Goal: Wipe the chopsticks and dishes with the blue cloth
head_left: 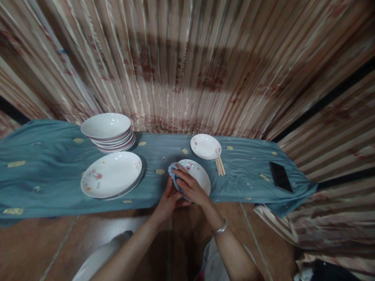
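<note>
A white plate with a floral rim (202, 176) is at the table's front edge, between my hands. My left hand (170, 201) grips its near left side, with the fingers partly under the rim. My right hand (189, 185) presses a light blue cloth (172, 170) against the plate's left rim, its fingers bent over the cloth. A silver bracelet (220, 228) circles my right wrist. Just behind sits a smaller-looking floral plate (205, 146), and several wooden chopsticks (220, 166) stick out from beside it toward me.
On the left stand a stack of white bowls (107, 127) and a stack of oval floral plates (113, 175). A black phone (280, 176) lies at the right end. A teal patterned cloth (58, 175) covers the table, and a pleated curtain (181, 70) hangs behind it.
</note>
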`<state>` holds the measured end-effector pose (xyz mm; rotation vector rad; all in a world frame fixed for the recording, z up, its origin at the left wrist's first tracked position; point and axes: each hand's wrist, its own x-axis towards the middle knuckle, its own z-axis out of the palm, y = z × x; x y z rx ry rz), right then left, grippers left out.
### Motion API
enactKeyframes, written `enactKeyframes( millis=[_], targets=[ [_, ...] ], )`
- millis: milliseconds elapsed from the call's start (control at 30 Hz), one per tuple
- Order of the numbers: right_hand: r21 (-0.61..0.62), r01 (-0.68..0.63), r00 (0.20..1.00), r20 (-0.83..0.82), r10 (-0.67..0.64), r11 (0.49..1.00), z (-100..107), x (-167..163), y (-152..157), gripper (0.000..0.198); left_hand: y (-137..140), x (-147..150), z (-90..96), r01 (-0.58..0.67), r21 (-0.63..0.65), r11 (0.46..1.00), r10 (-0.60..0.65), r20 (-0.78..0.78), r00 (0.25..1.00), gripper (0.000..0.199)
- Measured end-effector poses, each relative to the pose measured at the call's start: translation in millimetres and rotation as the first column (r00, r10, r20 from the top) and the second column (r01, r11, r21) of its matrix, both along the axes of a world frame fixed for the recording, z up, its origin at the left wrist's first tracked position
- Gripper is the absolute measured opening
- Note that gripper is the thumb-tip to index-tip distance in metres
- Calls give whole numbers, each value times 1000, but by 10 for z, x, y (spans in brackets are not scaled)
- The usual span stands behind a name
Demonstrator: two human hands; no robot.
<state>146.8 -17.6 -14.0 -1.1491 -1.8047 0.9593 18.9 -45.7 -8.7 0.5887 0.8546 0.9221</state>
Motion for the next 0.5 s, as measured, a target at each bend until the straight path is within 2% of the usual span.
enactKeyframes(
  millis=[367, 500],
  targets=[
    [-126, -88, 982, -178, 65, 988, 51, 18, -113, 41, 10, -23, -18, -32, 11, 999, 32, 7, 999, 64],
    [-148, -117, 976, -201, 86, 982, 61, 64, -125, 41, 12, -46, 31, -13, 9, 1000, 13, 30, 999, 64]
  ],
)
